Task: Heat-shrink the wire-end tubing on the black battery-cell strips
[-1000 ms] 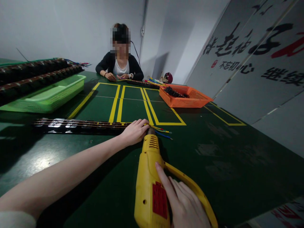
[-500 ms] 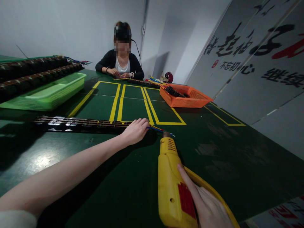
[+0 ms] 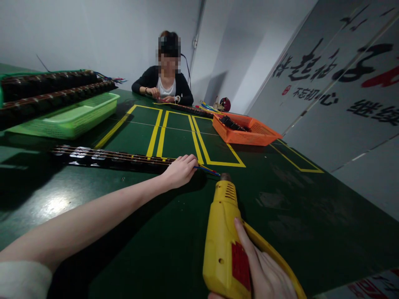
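My left hand [image 3: 180,170] lies closed over the right end of a long dark strip of components [image 3: 102,156] on the green table, pinning thin coloured wires [image 3: 208,170] that stick out to the right. My right hand [image 3: 264,274] grips a yellow heat gun [image 3: 224,241] with a red label. The gun's nozzle points at the tips of the wires, just to the right of my left fingers.
A green basket [image 3: 71,120] with more dark strips stands at the left. An orange basket [image 3: 246,131] holding black parts sits at the back right. Another person sits at the far end, hands on a strip. Yellow tape marks boxes on the table [image 3: 296,216].
The heat gun moved right, from beside my left hand to the tips of the wires. My left hand stayed on the strip's end. The view shifted slightly.
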The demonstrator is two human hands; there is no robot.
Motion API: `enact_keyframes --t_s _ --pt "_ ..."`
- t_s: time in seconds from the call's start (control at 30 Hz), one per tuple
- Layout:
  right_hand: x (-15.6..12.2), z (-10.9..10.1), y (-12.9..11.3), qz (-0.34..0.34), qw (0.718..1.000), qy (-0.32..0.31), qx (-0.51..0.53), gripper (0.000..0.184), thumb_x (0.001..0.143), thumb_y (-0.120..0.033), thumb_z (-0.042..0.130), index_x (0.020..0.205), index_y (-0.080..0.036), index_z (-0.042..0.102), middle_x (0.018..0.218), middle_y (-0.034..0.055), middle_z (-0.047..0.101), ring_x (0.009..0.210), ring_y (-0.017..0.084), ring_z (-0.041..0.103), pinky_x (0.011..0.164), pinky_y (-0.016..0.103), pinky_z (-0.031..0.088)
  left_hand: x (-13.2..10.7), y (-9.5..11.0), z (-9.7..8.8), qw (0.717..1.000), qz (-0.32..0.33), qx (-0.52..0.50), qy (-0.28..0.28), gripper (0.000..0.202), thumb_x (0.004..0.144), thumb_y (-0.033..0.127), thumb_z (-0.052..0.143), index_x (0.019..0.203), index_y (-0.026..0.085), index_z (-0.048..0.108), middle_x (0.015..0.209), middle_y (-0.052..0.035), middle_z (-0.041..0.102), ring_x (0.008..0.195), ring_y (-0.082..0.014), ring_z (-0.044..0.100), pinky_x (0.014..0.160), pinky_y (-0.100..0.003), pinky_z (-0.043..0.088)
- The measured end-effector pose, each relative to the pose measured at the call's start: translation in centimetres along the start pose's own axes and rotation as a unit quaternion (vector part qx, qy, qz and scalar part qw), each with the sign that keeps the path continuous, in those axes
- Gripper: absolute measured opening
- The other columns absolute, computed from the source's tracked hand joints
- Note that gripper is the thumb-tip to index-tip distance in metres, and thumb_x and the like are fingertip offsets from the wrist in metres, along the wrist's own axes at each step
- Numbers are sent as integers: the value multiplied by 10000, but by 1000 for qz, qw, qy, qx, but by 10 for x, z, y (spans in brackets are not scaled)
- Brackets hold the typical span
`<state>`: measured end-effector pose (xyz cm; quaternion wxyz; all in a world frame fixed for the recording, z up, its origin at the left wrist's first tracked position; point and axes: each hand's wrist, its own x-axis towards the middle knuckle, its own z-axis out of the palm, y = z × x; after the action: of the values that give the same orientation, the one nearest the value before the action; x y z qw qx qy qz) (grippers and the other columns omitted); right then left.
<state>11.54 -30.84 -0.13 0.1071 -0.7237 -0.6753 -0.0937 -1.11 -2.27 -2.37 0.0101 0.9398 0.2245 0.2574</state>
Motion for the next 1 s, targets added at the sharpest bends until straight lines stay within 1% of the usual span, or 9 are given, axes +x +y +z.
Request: enact_keyframes --t_s 0.13,0.27,0.33,0.4,0.53,0.63,0.77,0.9,1.0 --pt "11 5 -12 14 1000 -13 23 1270 538 -654 746 1514 -224 56 1161 103 661 927 309 676 743 386 572 0 0 1 1000 2 -3 1 180 947 220 380 1019 147 529 1103 -91 565 986 -210 531 837 -348 455" --pt "24 11 -25 -45 997 -24 52 1260 582 -754 653 1514 -201 10 1115 116 674 891 305 685 722 397 576 1 1 0 1000 -6 -6 -6 176 936 210 385 1006 150 535 1104 -90 565 987 -211 530 864 -352 454" --pt "28 14 -30 -54 996 -38 62 1261 594 -801 600 1513 -193 -12 1097 123 679 904 321 681 738 430 572 1 1 -2 1000 -5 -7 -14 180 923 192 393 1029 148 533 1118 -94 563 1001 -214 527 874 -350 454" --pt "31 16 -35 -63 994 -57 75 1248 605 -825 567 1514 -198 -14 1129 134 667 952 331 669 781 455 561 1 0 -4 1000 6 -8 -24 203 902 176 415 1071 143 523 1139 -102 558 1019 -219 522 882 -349 454" --pt "32 16 -39 -40 991 -74 103 1254 579 -814 604 1514 -241 -4 1172 122 646 999 334 650 839 483 535 -1 -3 -3 999 22 0 -29 240 879 171 442 1106 142 515 1151 -108 553 1010 -225 523 881 -358 456" --pt "33 11 -36 -33 990 -76 118 1296 533 -775 672 1513 -256 3 1162 110 650 976 325 657 804 455 550 -1 -5 -1 999 31 3 -22 233 894 166 416 1100 152 524 1152 -105 548 1015 -221 521 888 -364 456" --pt "32 3 -28 -36 992 -54 105 1359 463 -723 748 1513 -252 24 1178 116 652 959 325 668 767 428 567 -2 -6 0 999 44 11 -20 261 888 148 410 1121 170 527 1180 -95 533 1037 -220 517 899 -372 455" --pt "24 2 -14 -19 995 -41 85 1312 475 -699 756 1511 -254 86 1175 117 657 943 313 677 740 403 576 -1 -5 -2 999 34 21 -20 265 915 193 391 1154 169 504 1173 -98 538 1015 -218 531 873 -366 465" --pt "15 2 0 3 997 -40 65 1323 479 -668 766 1513 -258 52 1134 103 679 905 305 689 704 396 583 0 -3 -5 999 18 28 -21 246 950 264 363 1123 169 510 1150 -92 552 999 -213 545 852 -353 471"
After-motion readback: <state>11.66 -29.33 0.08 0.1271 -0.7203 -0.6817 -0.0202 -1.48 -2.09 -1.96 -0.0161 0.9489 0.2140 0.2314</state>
